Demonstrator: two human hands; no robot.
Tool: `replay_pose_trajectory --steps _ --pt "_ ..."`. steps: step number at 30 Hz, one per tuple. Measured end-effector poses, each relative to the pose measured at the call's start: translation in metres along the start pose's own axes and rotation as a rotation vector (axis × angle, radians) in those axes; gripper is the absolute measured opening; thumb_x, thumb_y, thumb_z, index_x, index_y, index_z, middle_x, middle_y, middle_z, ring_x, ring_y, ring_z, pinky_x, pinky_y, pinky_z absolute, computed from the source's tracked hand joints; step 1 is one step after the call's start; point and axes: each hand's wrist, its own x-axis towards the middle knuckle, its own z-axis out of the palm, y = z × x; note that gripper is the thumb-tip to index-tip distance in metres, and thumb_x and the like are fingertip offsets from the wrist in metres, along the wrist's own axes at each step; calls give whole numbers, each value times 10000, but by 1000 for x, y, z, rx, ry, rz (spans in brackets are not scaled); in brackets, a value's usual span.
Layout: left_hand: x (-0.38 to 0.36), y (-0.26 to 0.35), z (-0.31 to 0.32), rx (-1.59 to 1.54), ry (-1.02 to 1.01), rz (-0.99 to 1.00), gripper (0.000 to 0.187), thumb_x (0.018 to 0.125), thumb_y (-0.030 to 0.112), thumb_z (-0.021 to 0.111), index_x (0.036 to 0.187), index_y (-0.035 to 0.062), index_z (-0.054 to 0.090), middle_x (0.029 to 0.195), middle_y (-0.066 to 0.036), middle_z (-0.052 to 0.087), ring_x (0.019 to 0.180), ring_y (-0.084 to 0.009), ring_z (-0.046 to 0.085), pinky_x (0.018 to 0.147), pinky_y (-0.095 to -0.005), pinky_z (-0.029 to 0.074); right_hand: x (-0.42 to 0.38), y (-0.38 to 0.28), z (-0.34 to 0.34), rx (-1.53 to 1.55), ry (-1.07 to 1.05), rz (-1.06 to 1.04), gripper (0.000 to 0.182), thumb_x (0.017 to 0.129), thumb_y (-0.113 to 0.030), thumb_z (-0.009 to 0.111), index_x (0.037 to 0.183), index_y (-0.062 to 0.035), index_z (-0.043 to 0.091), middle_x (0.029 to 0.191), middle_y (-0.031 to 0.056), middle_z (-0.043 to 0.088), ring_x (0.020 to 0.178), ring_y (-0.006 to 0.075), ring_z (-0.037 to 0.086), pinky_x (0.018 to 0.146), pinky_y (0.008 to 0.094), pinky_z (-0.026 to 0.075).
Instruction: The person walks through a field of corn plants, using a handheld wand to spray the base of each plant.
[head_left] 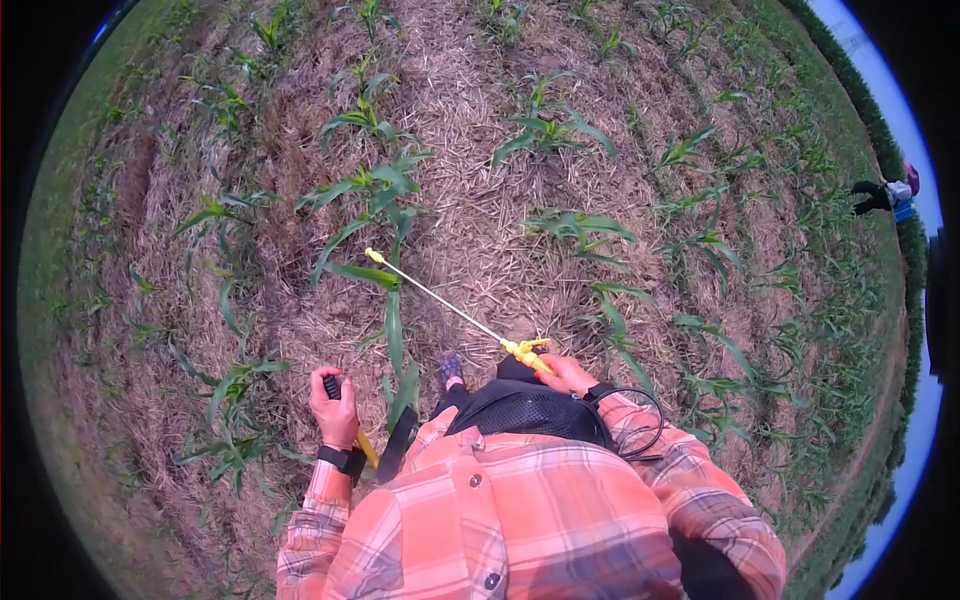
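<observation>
My right hand (567, 376) is closed around the yellow handle of a spray wand (450, 305). Its thin pale rod points forward and left, ending in a yellow nozzle (374, 256) over the leaves of a young corn plant (385, 185). My left hand (337, 410) grips the black-ribbed end of a yellow pump lever (369, 449) at my left side. The lever's lower end is hidden behind my sleeve and a dark strap. A thin black hose (655, 405) loops beside my right wrist.
Rows of young corn (550, 130) stand on both sides, with dry straw (465, 190) covering the soil between them. One of my shoes (451, 370) shows beside the left row. Another person (888, 192) stands far off at the right edge, near a tree line.
</observation>
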Motion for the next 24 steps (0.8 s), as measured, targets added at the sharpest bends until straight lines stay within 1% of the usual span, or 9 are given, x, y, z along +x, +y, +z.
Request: replay_pose_trajectory --steps 2,5,7,8,11,13,16,19,24 --pt "2 23 -24 -74 8 -104 140 736 -7 512 832 58 435 625 39 391 508 -41 344 453 -191 281 17 -3 -3 74 -93 -15 256 781 -186 501 998 -50 498 753 141 581 726 251 575 639 344 422" --pt "17 38 -39 -35 63 22 144 759 -12 493 851 73 422 627 36 374 455 -28 324 413 -163 258 38 -12 -16 74 -106 -47 239 784 -183 495 981 -49 510 749 135 586 742 249 579 650 344 425" --pt "41 38 -16 66 49 18 138 749 -3 502 843 67 430 618 31 379 486 -40 334 439 -182 272 55 9 -15 348 -211 302 236 782 -174 489 982 -52 520 793 138 596 781 254 584 676 344 431" --pt "56 40 0 164 45 20 133 739 5 510 834 62 437 609 26 385 517 -52 345 464 -201 285 61 18 -19 351 -214 297 236 782 -174 489 982 -52 520 793 138 596 781 254 584 676 344 431" --pt "97 13 57 194 -4 73 122 725 31 512 829 66 457 617 -23 434 520 -98 407 486 -243 345 79 29 -41 46 -14 28 288 769 -192 516 1020 -49 509 811 131 592 737 232 578 653 332 429" --pt "120 22 83 240 -21 149 132 721 42 516 836 69 458 622 -42 444 524 -115 424 497 -255 362 91 41 -60 13 104 128 273 749 -204 539 970 -43 530 792 163 581 720 267 574 649 344 428" --pt "152 37 109 268 -155 -67 153 709 57 525 847 73 461 634 -73 462 542 -148 464 517 -285 385 99 62 -88 -6 302 182 262 740 -209 553 938 -38 539 754 182 566 707 274 571 635 347 427" --pt "173 46 144 329 -119 191 139 714 38 510 840 68 460 594 -52 466 496 -139 476 470 -282 377 101 79 -116 93 480 351 261 737 -213 562 925 -33 537 725 146 570 676 234 561 610 325 421" --pt "205 100 162 209 -140 120 139 725 -4 499 836 67 453 606 0 433 502 -50 410 451 -208 331 110 133 -160 615 803 419 112 793 -152 514 866 -68 506 562 -3 478 399 63 402 357 214 321"
